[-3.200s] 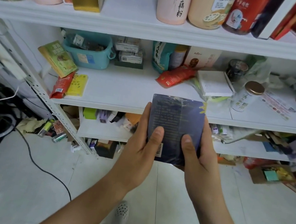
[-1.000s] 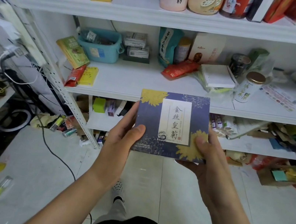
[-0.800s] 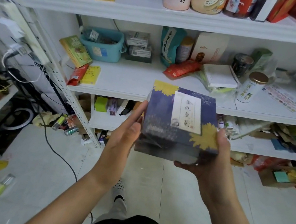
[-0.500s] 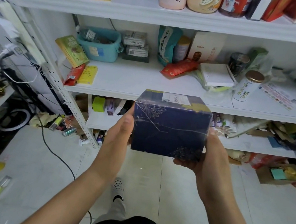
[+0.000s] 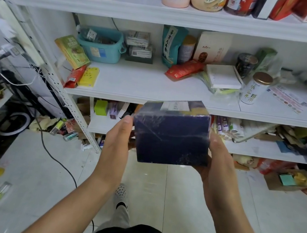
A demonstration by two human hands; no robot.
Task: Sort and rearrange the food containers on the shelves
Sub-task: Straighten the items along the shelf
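I hold a dark blue box with yellow flower print in front of the middle shelf, just below its front edge. My left hand grips its left side, thumb at the near top corner. My right hand cups its right side and bottom. The box's plain dark face is turned toward me, and its labelled face with the white panel points up and away. The box is a little blurred.
The middle shelf carries a teal basket, a green box, red and yellow packets, a white box and a gold-lidded jar. Canisters and boxes line the top shelf. A black cable crosses the tiled floor at left.
I turned the box over from its back to its labelled front, then tipped that front upward and away. It now sits slightly higher and closer to the middle shelf edge.
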